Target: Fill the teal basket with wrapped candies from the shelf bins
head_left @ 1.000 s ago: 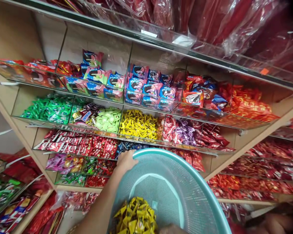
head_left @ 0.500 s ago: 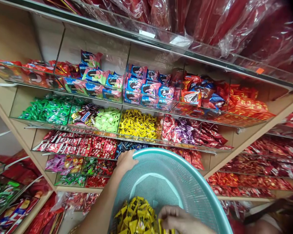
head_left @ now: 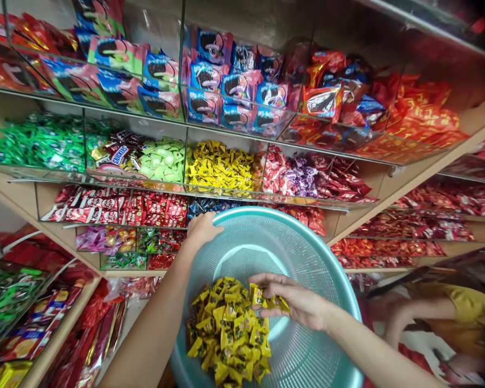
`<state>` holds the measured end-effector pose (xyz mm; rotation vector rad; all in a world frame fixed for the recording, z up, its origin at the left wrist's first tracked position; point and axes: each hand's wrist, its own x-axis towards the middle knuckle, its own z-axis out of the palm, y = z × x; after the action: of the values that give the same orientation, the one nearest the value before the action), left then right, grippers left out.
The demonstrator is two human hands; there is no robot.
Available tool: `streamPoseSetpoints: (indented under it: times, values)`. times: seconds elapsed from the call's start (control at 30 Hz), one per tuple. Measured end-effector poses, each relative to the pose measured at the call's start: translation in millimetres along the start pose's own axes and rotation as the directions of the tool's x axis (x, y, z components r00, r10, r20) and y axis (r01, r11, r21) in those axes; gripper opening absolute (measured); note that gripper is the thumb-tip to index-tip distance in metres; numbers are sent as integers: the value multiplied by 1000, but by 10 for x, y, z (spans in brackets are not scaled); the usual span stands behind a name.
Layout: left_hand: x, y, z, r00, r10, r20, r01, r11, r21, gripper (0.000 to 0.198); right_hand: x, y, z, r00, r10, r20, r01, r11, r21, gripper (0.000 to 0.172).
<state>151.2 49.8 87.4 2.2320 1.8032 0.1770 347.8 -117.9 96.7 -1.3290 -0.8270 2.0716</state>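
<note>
Holding yellow-wrapped candies [head_left: 257, 296], right hand [head_left: 295, 300] over teal mesh basket [head_left: 321, 285], left hand [head_left: 203, 229] gripping its rim [head_left: 262, 210], candy heap [head_left: 230, 334] inside.

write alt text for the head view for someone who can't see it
The left hand grips the rim of a teal mesh basket while the right hand holds a few yellow-wrapped candies beside a pile of similar ones inside. Behind it, shelves hold wrapped sweets in many colours; another person's arm shows at right.

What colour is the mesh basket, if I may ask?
The mesh basket is light teal, clearest in the head view.
</note>
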Motion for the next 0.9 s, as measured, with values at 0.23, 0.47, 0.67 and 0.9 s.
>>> streamPoseSetpoints:
  times: [0.23, 0.47, 0.67, 0.9]
  values:
    - [28, -36, 13, 1000, 12, 4, -12, 1000, -8, 43, -17, 79, -48, 998, 67, 11, -65, 986, -154, 44]
    - [103, -88, 62, 1000, 23, 7, -22, 999, -31, 43, -16, 176, -132, 992, 122, -20, -124, 970, -211, 32]
    - [145, -84, 68, 999, 30, 16, -29, 999, -41, 44, -9, 236, -72, 986, 137, -92, -159, 941, -300, 32]
    - [153, -83, 69, 1000, 25, 18, -25, 999, -33, 43, -33, 235, -4, 981, 151, -124, -185, 923, -339, 41]
